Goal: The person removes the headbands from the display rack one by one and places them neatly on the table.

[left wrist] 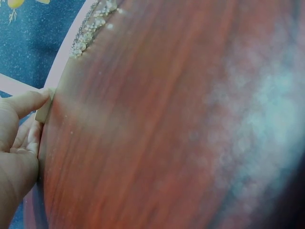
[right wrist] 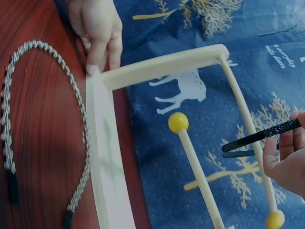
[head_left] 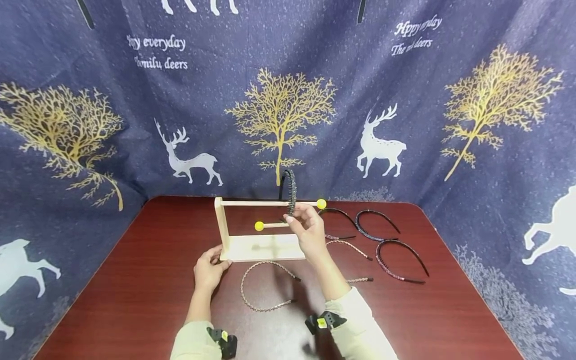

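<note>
A pale wooden rack stands on the table, with an upper rod and a lower rod, each tipped by a yellow ball. My left hand pinches the left corner of its base between thumb and fingers; the left wrist view shows this hand at the edge too. With my right hand I grip a black glittery headband near the upper rod's ball end. In the right wrist view the headband crosses that rod, its two arms on either side.
A braided beaded headband lies in front of the rack. Several more headbands, among them a blue one and a pink-and-black one, lie on the right of the red-brown table. A blue deer-print cloth hangs behind.
</note>
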`<state>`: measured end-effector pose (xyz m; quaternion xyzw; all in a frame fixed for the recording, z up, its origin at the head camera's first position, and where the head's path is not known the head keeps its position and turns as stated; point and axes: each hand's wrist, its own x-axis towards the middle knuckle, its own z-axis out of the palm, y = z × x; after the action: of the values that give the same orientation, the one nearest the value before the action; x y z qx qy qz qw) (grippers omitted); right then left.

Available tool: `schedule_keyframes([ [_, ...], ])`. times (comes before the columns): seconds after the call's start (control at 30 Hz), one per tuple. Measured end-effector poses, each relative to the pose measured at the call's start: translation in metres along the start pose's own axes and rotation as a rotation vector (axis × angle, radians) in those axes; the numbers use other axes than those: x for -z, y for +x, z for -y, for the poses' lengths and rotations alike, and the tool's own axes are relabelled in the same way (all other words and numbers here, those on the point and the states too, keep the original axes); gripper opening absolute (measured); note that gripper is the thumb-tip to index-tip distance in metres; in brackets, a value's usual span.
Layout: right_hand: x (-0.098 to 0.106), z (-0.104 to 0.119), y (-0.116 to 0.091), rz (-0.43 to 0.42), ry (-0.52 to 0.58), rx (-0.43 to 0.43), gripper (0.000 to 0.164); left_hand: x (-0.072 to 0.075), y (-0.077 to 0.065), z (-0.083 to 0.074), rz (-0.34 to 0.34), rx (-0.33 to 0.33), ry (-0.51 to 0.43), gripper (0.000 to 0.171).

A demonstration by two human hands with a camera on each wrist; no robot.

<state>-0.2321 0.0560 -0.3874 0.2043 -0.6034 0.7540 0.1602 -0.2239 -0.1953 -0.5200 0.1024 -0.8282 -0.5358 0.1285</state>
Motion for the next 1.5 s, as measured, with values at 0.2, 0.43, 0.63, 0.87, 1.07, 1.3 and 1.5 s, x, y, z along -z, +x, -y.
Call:
schedule_keyframes([
  [0.2,0.016,0.004,0.001,-0.066,0.081,0.004,0.023,0.002,0.002,-0.001,0.002,-0.007,0.007,0.05],
  [0.43,0.03,0.012,-0.002,-0.153,0.126,-0.012,0.029,0.002,0.001,-0.001,0.007,0.006,0.007,0.051],
  [0.63,0.041,0.014,-0.003,-0.164,0.142,0.047,0.031,0.001,0.001,-0.001,0.005,0.012,-0.001,0.05],
  [0.87,0.053,0.017,-0.005,-0.238,0.214,0.101,0.038,0.001,0.0,0.001,0.001,0.023,-0.017,0.05],
  [1.07,0.07,0.021,-0.009,-0.307,0.268,0.138,0.037,-0.002,0.003,0.002,0.012,0.03,-0.02,0.05],
  [1.3,0.088,0.027,-0.022,-0.283,0.343,0.158,0.036,-0.003,0.004,0.002,0.006,0.023,-0.017,0.05],
  [1.5,0.099,0.033,-0.039,-0.227,0.362,0.101,0.038,-0.003,0.002,0.002,-0.018,0.017,-0.015,0.048],
])
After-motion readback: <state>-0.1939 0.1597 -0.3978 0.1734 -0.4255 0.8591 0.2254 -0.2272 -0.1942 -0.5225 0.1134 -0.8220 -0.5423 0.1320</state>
